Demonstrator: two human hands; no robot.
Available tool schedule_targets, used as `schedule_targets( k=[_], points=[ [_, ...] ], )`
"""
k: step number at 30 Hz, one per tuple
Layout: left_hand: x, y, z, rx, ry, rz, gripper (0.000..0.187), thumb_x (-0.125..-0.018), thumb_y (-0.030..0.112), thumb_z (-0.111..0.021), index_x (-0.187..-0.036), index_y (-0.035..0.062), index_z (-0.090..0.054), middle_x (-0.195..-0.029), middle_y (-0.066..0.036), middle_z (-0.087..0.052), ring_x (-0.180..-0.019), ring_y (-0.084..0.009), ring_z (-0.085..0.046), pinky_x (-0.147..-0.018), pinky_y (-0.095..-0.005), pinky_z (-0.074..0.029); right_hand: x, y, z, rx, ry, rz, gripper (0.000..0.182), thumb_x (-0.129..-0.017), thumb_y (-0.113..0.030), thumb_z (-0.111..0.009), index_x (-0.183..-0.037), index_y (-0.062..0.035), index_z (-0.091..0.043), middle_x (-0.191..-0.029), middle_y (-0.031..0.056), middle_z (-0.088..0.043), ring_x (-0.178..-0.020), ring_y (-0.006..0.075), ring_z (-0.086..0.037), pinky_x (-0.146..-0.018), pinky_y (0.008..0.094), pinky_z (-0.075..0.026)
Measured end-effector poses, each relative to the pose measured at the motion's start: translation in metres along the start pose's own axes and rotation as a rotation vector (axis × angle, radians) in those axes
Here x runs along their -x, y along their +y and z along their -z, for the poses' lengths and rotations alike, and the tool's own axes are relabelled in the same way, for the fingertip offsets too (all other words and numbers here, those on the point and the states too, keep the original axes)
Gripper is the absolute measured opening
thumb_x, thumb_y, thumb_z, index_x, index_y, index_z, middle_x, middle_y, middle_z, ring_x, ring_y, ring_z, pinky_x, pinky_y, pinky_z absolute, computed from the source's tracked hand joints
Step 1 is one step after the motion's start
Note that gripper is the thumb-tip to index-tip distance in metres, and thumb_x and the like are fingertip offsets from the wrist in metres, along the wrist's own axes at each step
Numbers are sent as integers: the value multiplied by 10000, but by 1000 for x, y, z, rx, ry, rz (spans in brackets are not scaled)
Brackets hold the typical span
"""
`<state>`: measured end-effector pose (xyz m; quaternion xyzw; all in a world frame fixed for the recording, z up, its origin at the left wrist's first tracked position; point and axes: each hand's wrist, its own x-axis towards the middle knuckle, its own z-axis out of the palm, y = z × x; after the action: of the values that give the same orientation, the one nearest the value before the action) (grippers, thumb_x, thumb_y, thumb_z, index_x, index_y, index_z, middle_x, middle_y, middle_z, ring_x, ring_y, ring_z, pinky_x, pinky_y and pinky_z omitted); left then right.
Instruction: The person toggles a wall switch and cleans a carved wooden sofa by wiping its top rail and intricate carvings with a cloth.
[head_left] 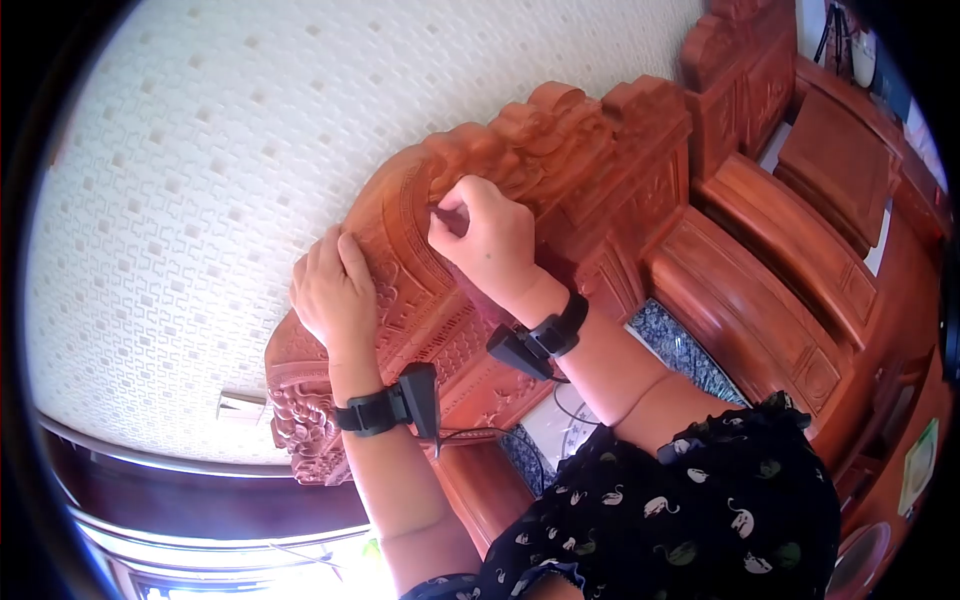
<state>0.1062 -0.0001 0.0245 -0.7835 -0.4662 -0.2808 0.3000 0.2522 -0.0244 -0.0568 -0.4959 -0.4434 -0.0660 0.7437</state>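
A carved reddish-brown wooden backrest (400,215) stands against the wall, with scrollwork along its top. My left hand (335,295) lies on its upper edge toward the left, fingers laid over the wood and holding nothing loose. Further right, my right hand (490,240) is closed in a pinch close to the curved carved border. A bit of dark maroon cloth (455,218) shows between thumb and fingers; more of the maroon is partly hidden below the wrist. Black straps with small black devices sit on both wrists, a thin cable running from each.
White patterned wallpaper (200,200) rises behind the backrest, with a wall plate (241,407) low down. More carved wooden seating (750,290) extends right, a wooden box-like piece (835,165) upon it. A grey speckled cushion (685,350) lies on the seat. Bright light enters at lower left.
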Motion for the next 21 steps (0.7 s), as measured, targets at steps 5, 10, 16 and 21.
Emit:
schedule_targets(
  k=[5, 10, 16, 21],
  points=[
    [0, -2, -4, 15, 97, -30, 317, -934, 314, -423, -1026, 111, -649, -953, -49, -659, -912, -276, -582, -818, -400, -422, -1, -5, -2, -15, 120, -45, 282, -646, -105, -702, -798, -97, -465, -704, 49, -531, -561, 238, -569, -488, 356, -468],
    [1, -3, -6, 53, 121, -32, 302, -927, 314, -437, -1016, 119, -648, -937, -43, -658, -904, -274, -584, -817, -400, -419, -1, -6, -6, -49, 108, -45, 275, -651, -73, -670, -834, -98, -467, -673, 39, -499, -531, 216, -537, -494, 346, -459],
    [1, -1, -5, 15, 125, -13, 295, -922, 318, -441, -988, 121, -650, -915, -34, -656, -891, -260, -586, -814, -385, -417, 1, 0, -7, -219, 81, -200, 264, -690, -52, -636, -915, -73, -498, -602, 36, -468, -523, 184, -511, -516, 318, -448],
    [1, 0, -4, -2, 80, 3, 366, -951, 352, -381, -1036, 119, -651, -951, -43, -656, -917, -255, -582, -824, -382, -422, 2, 3, -1, -226, 42, -76, 240, -707, -30, -653, -895, -68, -510, -619, 43, -505, -544, 178, -532, -532, 301, -460]
  ],
)
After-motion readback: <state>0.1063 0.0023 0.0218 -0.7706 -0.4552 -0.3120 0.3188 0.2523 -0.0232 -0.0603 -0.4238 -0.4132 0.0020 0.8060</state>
